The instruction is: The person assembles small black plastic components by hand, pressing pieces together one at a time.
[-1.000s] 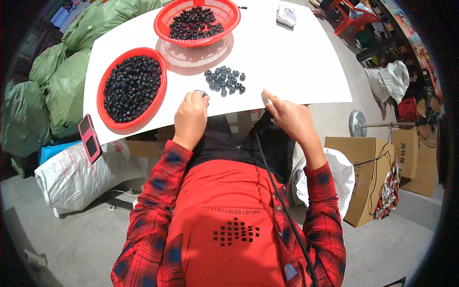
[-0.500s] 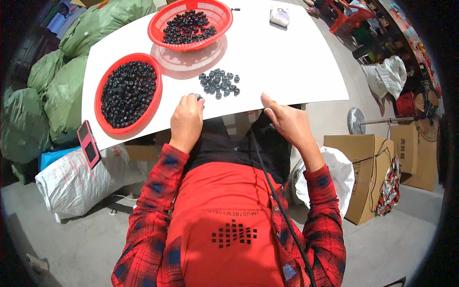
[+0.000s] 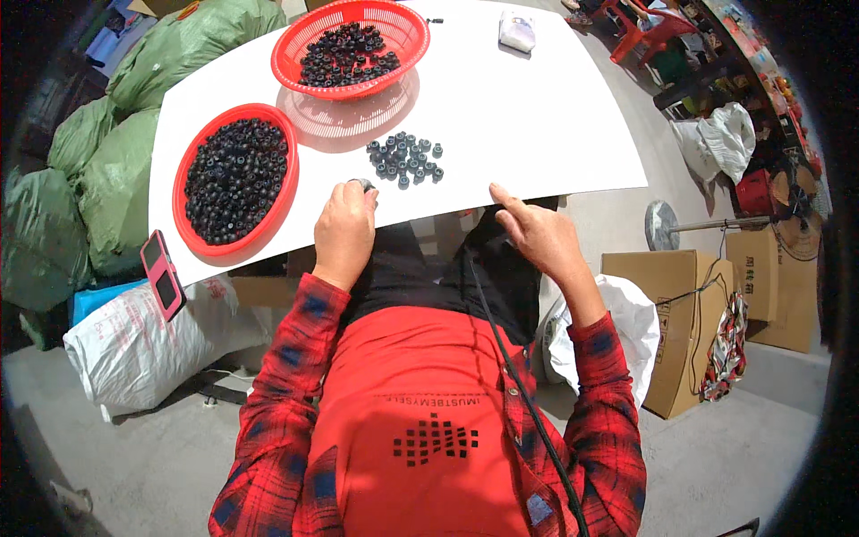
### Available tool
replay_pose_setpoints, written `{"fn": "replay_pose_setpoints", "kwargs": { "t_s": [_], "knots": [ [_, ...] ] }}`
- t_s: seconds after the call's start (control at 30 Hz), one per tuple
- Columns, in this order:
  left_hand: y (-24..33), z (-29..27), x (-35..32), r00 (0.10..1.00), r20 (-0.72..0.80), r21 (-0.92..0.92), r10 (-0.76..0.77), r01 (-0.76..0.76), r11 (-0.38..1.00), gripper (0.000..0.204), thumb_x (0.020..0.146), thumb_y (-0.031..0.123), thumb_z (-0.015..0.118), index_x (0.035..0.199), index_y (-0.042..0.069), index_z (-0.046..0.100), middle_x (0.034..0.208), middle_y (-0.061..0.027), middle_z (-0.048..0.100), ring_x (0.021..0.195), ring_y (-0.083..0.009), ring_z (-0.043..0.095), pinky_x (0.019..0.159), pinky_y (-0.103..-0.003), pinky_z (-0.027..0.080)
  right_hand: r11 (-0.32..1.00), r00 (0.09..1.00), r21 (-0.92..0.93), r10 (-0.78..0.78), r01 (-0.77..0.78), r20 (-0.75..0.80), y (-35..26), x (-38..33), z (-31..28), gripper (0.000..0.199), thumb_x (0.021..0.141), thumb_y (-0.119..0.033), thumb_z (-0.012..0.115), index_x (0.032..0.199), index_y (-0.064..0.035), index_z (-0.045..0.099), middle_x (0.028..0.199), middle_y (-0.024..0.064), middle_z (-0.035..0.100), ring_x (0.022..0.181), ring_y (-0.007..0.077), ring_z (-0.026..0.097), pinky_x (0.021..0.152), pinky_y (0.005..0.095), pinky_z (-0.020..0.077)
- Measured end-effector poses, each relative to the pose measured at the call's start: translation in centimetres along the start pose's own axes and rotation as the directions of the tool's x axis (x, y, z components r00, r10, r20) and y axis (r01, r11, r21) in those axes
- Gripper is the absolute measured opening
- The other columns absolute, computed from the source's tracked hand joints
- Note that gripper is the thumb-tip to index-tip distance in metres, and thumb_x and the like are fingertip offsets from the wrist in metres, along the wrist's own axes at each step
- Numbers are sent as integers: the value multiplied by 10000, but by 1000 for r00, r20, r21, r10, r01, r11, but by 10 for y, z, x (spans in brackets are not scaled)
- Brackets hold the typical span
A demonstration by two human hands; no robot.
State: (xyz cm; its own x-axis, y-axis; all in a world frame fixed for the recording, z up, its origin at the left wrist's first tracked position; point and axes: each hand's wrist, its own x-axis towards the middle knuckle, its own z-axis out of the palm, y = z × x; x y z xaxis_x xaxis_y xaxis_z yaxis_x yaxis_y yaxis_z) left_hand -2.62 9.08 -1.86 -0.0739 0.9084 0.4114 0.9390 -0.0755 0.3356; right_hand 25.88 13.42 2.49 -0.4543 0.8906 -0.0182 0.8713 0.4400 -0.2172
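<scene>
My left hand (image 3: 345, 233) is at the near edge of the white table (image 3: 537, 116), its fingers closed round a small dark round part (image 3: 364, 183) that is mostly hidden by them. Just beyond it lies a loose pile of small black round parts (image 3: 407, 159), several showing a hollow centre. To the right, my right hand (image 3: 544, 234) rests by the table's front edge. Its index finger is stretched out, the thumb stands apart from it, and nothing shows between them. The other fingers are partly hidden.
A red basin (image 3: 291, 192) of black parts stands at left, and a red slotted basket (image 3: 413, 40) with more at the back. A pink-cased phone (image 3: 164, 276) sits at the left edge, a white packet (image 3: 517, 32) far right. Sacks (image 3: 148, 349) and cartons (image 3: 658, 322) flank the table.
The whole view has shifted slightly left. My right hand's index finger and thumb look a little differently set; my left hand keeps its hold on the small part.
</scene>
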Motion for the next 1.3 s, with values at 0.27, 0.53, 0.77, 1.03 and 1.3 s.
{"fn": "replay_pose_setpoints", "kwargs": {
  "t_s": [0.27,0.53,0.77,1.03,1.3],
  "knots": [
    [2,0,-1,1000,11,-4,-21,21,1000,171,896,200,579,894,41,515,829,-132,554,734,-319,592,630,-399,490,963,971,-173,179,-205,-157,15,11,-1,401,954,-347,467,1319,-187,507,811,145,672,724,320,661,618,433,518],
    [1,-1,1,1000,9,-17,1,-1,1000,177,893,198,583,898,36,513,829,-130,554,738,-316,590,634,-396,489,923,953,-295,175,-246,-245,29,35,3,385,933,-373,486,1240,-154,562,663,122,654,588,284,652,532,417,509],
    [0,-1,1,1000,-7,-10,2,-2,1000,182,884,197,593,895,35,511,828,-135,561,729,-319,595,622,-397,490,988,988,-141,-88,69,-128,-13,54,4,357,928,-312,508,1266,-207,554,779,110,680,690,293,665,589,411,519],
    [2,0,0,1000,-8,-55,1,-1,998,183,880,198,598,896,36,515,825,-135,563,744,-316,595,638,-394,491,946,981,-284,113,-155,-158,11,84,1,358,927,-292,486,1210,-93,578,701,165,656,628,318,654,566,428,516],
    [4,-24,-13,942,249,-582,-225,331,743,213,939,243,546,856,47,530,751,-53,553,600,-182,531,525,-299,427,1000,988,17,-2,4,-153,-50,44,-12,299,914,-242,528,1155,-90,618,788,176,655,719,342,642,650,416,510]
  ]
}}
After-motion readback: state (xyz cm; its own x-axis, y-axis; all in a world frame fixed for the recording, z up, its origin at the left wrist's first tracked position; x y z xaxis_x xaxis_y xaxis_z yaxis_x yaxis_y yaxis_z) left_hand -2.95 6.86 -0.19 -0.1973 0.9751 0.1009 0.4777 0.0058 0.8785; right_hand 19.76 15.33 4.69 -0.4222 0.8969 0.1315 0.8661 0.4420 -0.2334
